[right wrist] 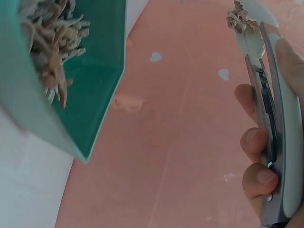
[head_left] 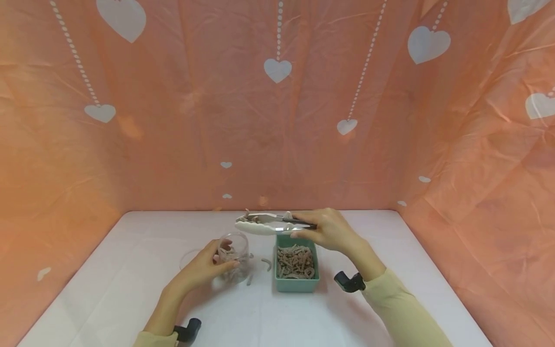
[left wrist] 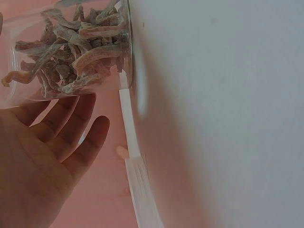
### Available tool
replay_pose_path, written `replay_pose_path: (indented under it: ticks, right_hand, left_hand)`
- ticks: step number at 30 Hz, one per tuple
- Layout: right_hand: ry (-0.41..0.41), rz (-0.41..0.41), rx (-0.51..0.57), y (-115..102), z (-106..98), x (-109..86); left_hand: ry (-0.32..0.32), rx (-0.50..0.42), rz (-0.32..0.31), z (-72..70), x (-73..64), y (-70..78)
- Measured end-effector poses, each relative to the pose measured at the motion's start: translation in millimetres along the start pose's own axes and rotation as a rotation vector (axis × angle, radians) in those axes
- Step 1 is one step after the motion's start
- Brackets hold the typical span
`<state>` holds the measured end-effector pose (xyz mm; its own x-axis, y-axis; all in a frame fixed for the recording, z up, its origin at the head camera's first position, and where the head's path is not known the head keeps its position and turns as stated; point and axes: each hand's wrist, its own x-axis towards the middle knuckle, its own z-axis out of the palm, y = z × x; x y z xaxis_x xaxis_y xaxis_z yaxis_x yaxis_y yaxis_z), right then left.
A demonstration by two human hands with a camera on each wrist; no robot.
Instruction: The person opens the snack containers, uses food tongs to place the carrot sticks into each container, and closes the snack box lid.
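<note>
My left hand [head_left: 204, 265] holds a clear jar [head_left: 241, 273] upright on the white table, thumb on the near side and fingers round the far side. Greyish-brown, twisted dried pieces [left wrist: 90, 47] partly fill it. In my right hand [head_left: 333, 230] is a pair of kitchen tongs [head_left: 260, 228] with pale scoop-like ends, held level above the table. A small clump of the same pieces [right wrist: 241, 21] is caught between those ends, close to the jar's mouth and above it. A green rectangular container [head_left: 296, 286] with many more pieces stands below the right hand.
Several loose pieces [head_left: 266, 263] lie on the white table [head_left: 277, 318] between jar and container. A clear round lid [head_left: 186, 259] appears to lie left of the jar, partly behind the left hand. Orange cloth [head_left: 277, 144] with white hearts encloses the back and sides.
</note>
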<state>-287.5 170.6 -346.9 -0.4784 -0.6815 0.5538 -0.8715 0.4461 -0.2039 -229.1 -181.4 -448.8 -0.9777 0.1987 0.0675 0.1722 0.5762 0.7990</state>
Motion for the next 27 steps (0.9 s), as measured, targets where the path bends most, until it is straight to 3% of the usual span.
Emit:
replay_pose_path:
  ticks: [7, 19, 27]
  right_hand:
    - [-0.047, 0.001, 0.02, -7, 13, 11.3]
    - [-0.178, 0.008, -0.086, -11, 32, 19.9]
    - [-0.2, 0.008, -0.086, -14, 39, 21.0]
  left_hand:
    - [-0.009, 0.0, 0.004, -0.1, 0.3, -0.7]
    - [-0.009, -0.039, 0.034, -0.9, 0.4, -0.8]
    - [-0.025, -0.067, 0.031, -2.6, -0.4, -1.4]
